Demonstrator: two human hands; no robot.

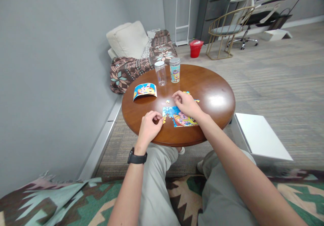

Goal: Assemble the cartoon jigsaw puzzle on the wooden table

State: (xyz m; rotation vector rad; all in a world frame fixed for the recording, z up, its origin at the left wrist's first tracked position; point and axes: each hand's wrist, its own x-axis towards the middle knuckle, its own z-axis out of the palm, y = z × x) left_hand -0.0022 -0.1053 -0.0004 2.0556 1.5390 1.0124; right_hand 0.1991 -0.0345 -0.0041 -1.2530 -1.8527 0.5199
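Observation:
A partly assembled jigsaw puzzle (178, 117) lies near the front of the round table, its blue, pink and yellow picture partly covered by my right hand and forearm. My left hand (151, 124) is pinched at the puzzle's left edge, thumb and forefinger on a small yellow puzzle piece (164, 119). Above the puzzle's upper part is my right hand (186, 103), fingers loosely bent and apart, with nothing visible in them. Just left of its fingertips, a loose puzzle piece (167, 101) rests on the wood. More loose pieces (186, 93) lie beyond that hand.
On the brown table (215, 84) stand a clear jar (161, 75) with a white lid and a cartoon-printed jar (175, 71). A curved picture sheet (145, 90) lies at left. A white box (262, 133) sits right of the table; a red bin (195, 49) is behind.

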